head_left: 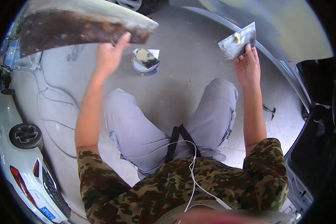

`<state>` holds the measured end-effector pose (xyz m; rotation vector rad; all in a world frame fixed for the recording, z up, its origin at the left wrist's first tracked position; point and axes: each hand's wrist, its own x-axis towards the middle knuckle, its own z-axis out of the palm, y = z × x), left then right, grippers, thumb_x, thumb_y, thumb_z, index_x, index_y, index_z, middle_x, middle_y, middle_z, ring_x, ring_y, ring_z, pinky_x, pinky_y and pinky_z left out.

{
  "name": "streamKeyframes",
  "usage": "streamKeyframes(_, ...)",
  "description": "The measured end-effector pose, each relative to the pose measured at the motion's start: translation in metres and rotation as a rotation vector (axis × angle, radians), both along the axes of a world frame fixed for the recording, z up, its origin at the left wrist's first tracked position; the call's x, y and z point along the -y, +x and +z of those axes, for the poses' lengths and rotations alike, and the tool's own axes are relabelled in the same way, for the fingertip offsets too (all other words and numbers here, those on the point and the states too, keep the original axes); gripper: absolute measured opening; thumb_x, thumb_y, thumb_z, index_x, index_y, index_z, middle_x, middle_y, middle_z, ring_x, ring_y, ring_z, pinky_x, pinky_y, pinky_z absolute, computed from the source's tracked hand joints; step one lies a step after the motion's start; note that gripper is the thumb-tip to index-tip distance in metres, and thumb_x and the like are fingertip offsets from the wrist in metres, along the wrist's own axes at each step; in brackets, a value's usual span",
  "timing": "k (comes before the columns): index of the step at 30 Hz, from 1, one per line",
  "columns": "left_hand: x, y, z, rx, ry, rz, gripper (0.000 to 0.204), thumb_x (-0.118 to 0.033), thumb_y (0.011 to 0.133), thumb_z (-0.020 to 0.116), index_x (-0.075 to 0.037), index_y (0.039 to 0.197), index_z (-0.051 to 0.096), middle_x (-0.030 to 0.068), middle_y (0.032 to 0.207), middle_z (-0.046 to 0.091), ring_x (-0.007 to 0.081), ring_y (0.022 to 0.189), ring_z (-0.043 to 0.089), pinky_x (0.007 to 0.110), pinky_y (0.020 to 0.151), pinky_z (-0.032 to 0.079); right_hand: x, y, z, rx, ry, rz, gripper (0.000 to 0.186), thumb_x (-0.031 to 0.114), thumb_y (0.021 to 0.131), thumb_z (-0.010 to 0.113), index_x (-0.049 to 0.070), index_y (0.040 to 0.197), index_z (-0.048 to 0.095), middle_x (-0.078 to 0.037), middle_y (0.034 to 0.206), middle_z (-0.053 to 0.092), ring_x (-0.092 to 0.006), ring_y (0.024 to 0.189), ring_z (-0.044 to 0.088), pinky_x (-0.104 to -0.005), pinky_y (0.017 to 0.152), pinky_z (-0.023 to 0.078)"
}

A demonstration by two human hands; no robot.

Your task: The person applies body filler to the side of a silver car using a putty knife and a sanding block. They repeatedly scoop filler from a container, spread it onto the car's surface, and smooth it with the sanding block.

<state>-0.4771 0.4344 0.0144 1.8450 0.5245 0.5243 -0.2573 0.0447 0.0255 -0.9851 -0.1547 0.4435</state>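
Note:
My left hand (110,56) is closed on the near edge of a wide board (74,30), dark brown with a pale, smeared far edge; its thumb lies over the brown face. The board is a little blurred and runs out to the upper left. In my right hand (249,67) is a flat metal putty spreader (235,43), tilted, with a dab of cream putty on its face. Beside that spreader is a grey car body panel (276,30) with yellowish filler patches; a gap shows between them. A round can (147,71) stands on the floor between the hands, a putty-smeared piece on top.
A white car (26,156) stands at the left, near looping hoses (44,100) on the floor. An open car door (306,164) is close by my right side. A small hammer-like tool (270,111) lies on the floor at right. A white earphone cord (192,168) hangs over my front.

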Motion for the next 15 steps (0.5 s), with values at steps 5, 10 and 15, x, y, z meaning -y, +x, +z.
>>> streamKeyframes(5, -0.154, -0.028, -0.057, 0.122, -0.087, 0.058, 0.041, -0.029, 0.103, 0.075, 0.01, 0.116, 0.073, 0.0092, 0.107, 0.075, 0.0135, 0.095, 0.07, 0.036, 0.089, 0.063, -0.077, -0.006, -0.018, 0.028, -0.297, -0.079, 0.012, 0.021, 0.113, 0.057, 0.015, 0.118, 0.065, 0.005, 0.101, 0.071, -0.0071, 0.088, 0.069, -0.0295, 0.081, 0.058)
streamKeyframes(10, -0.25, -0.073, -0.154, -0.032, -0.177, 0.058, 0.038, -0.024, 0.103, 0.074, 0.01, 0.12, 0.072, 0.0092, 0.113, 0.073, 0.0138, 0.101, 0.068, 0.036, 0.09, 0.063, -0.133, 0.033, -0.052, 0.104, -0.372, 0.07, 0.02, 0.021, 0.112, 0.059, 0.011, 0.128, 0.065, 0.0, 0.117, 0.073, -0.0135, 0.104, 0.071, -0.0346, 0.09, 0.058)
streamKeyframes(15, -0.318, -0.124, -0.216, -0.21, -0.186, 0.048, 0.034, -0.022, 0.103, 0.074, 0.008, 0.12, 0.073, 0.0095, 0.11, 0.074, 0.0148, 0.097, 0.07, 0.035, 0.089, 0.063, -0.139, 0.036, -0.044, 0.108, -0.547, 0.068, 0.02, 0.022, 0.112, 0.059, 0.01, 0.127, 0.065, -0.002, 0.119, 0.072, -0.0155, 0.104, 0.071, -0.0378, 0.094, 0.057)
